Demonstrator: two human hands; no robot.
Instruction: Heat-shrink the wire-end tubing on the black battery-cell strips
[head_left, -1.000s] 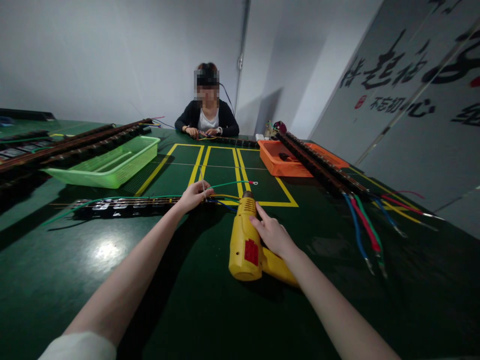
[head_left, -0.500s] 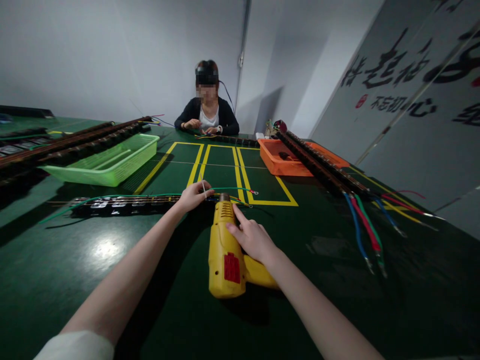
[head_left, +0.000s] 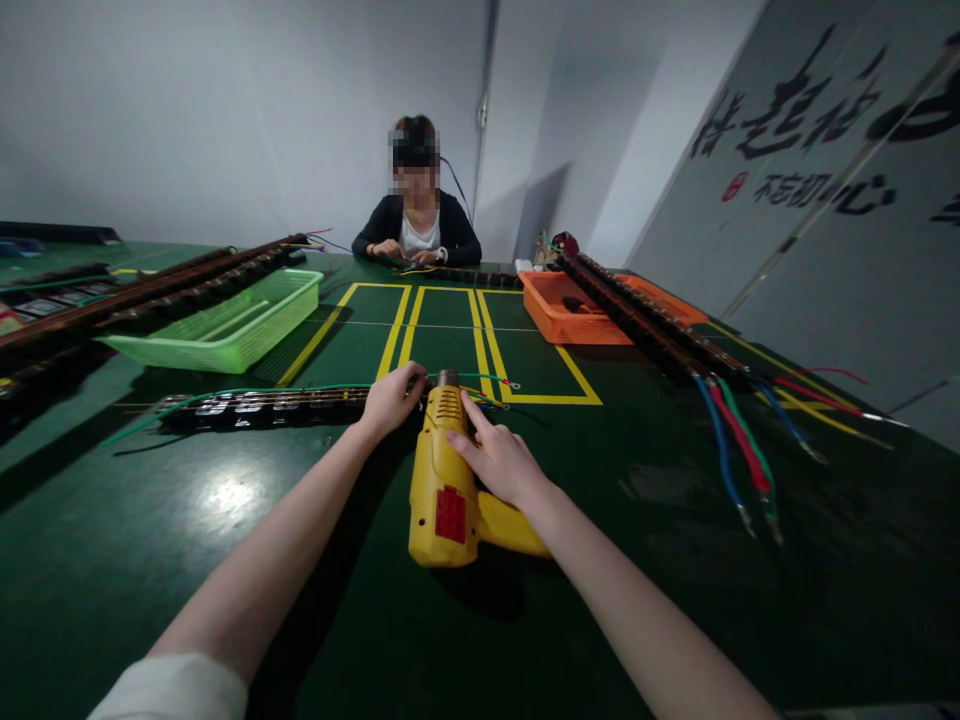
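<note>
In the head view my right hand (head_left: 506,455) lies over a yellow heat gun (head_left: 442,490), index finger stretched along the barrel, thumb on top. The gun lies on its side, metal nozzle pointing away from me, towards a wire bundle. My left hand (head_left: 394,400) is closed in a pinch at the right part of a black segmented strip (head_left: 259,408). What its fingertips hold is hidden. A green wire (head_left: 330,390) runs along the strip, passes the fingertips and ends in a ring terminal (head_left: 514,385). Yellow wires come out beyond the nozzle.
A green basket (head_left: 217,350) stands left beneath long dark strips (head_left: 150,285). An orange basket (head_left: 570,330) on the right carries more strips, with blue, red and green leads (head_left: 731,440) hanging towards me. Yellow tape (head_left: 480,340) marks the green table. A person (head_left: 416,225) works opposite.
The heat gun and my right hand have shifted slightly forward and left. A thin pale piece that stood up from my left fingers no longer shows. The left hand has turned slightly.
</note>
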